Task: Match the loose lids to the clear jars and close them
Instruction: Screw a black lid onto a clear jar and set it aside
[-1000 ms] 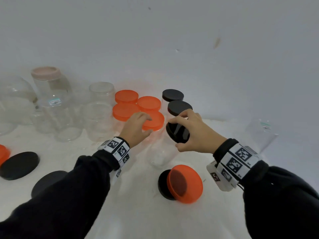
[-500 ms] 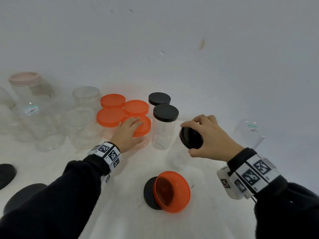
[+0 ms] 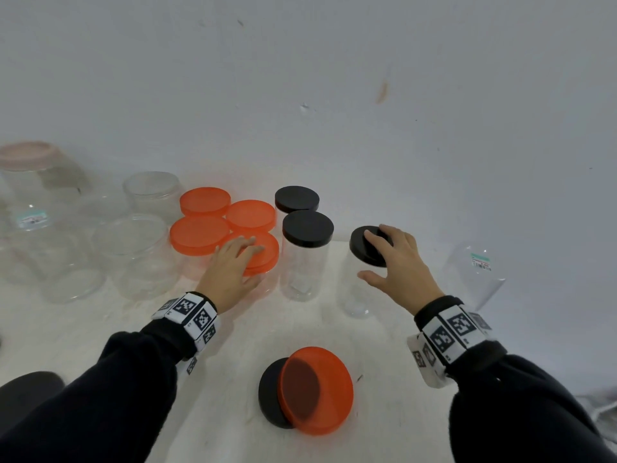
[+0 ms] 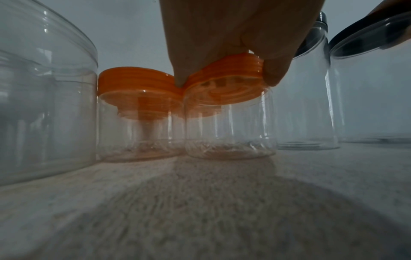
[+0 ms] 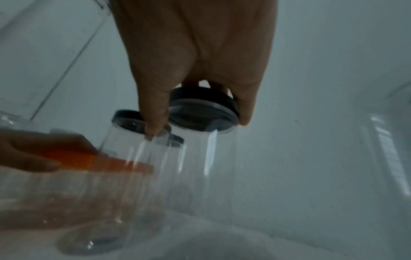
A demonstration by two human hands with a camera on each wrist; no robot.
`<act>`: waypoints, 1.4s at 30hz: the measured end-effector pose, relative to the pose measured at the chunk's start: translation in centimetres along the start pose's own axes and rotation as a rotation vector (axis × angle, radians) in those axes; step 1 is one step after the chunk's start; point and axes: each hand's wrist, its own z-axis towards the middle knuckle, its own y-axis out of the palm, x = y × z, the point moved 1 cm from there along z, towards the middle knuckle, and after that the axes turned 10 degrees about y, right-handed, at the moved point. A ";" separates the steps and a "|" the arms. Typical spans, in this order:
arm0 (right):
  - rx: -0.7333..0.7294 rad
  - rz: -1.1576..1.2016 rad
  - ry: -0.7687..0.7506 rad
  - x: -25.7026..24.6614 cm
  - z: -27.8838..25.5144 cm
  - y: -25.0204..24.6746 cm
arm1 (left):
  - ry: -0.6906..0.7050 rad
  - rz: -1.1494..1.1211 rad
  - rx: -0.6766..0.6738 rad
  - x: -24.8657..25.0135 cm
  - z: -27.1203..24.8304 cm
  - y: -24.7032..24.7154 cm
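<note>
My left hand [image 3: 238, 259] lies on top of the orange lid [image 3: 267, 259] of a short clear jar [image 4: 229, 126]; in the left wrist view its thumb and a finger grip the lid's rim. My right hand [image 3: 384, 255] holds the black lid [image 3: 362, 243] on a tall clear jar [image 3: 354, 292] that stands upright on the table, with fingers curled over the lid's edge [image 5: 200, 112]. Two more black-lidded tall jars [image 3: 307, 228] stand between my hands. Three other orange-lidded jars [image 3: 197, 233] stand behind and to the left of my left hand.
A loose orange lid [image 3: 320, 389] leans on a loose black lid [image 3: 270, 399] at the table's front. Open clear jars [image 3: 133, 252] and a large pink-lidded jar [image 3: 30, 182] crowd the left. A labelled clear container [image 3: 474, 279] stands at the right, by the wall.
My right hand carried the tilted black-lidded jar to the right and set it upright on the table. My left hand stayed on the orange lid. The head view shifted.
</note>
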 end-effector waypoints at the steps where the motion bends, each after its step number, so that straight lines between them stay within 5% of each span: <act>1: 0.035 0.033 0.010 0.4 0.4 0.3 | -0.002 -0.001 -0.002 0.0 0.0 0.0; 9: 0.136 0.233 0.055 0.8 3.4 2.4 | -0.012 -0.024 0.010 0.2 0.0 -0.1; 17: -0.006 0.141 -0.073 1.1 5.5 2.4 | -0.025 -0.056 0.009 0.2 -0.1 -0.1; 42: 0.074 -0.076 -0.083 -0.2 9.6 4.2 | -0.022 -0.052 -0.014 0.0 -0.2 -0.1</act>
